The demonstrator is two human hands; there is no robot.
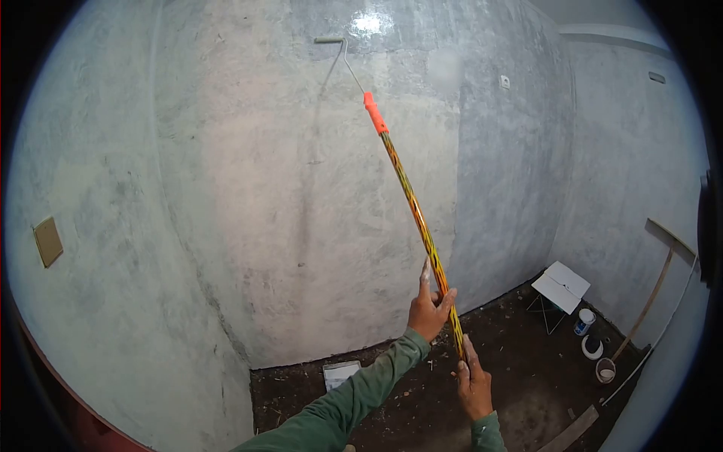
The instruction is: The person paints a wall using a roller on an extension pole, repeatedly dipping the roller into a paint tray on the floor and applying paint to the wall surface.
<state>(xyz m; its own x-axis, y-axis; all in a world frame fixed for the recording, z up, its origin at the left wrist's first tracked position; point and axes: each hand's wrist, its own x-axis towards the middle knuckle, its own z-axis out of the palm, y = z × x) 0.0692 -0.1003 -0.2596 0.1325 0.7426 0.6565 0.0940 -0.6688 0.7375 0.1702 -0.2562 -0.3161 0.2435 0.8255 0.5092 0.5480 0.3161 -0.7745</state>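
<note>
A paint roller (329,40) with a thin wire frame rests high against the grey wall. Its orange handle (375,113) sits on the end of a yellow, black and orange patterned extension pole (419,220), which slants down to me. My left hand (430,310) is closed on the lower part of the pole, one finger stretched along it. Below it, my right hand (474,386) grips the bottom end, mostly covering that end. Around the roller, the wall (316,60) has a darker, shiny patch above and a lighter area below.
A white tray (342,374) lies on the dark, littered floor by the wall. At the right stand a white-topped folding stool (562,286), a paint can (584,322), a bucket (605,370) and a long-handled T-shaped tool (649,297). A wall socket (505,81) is at upper right.
</note>
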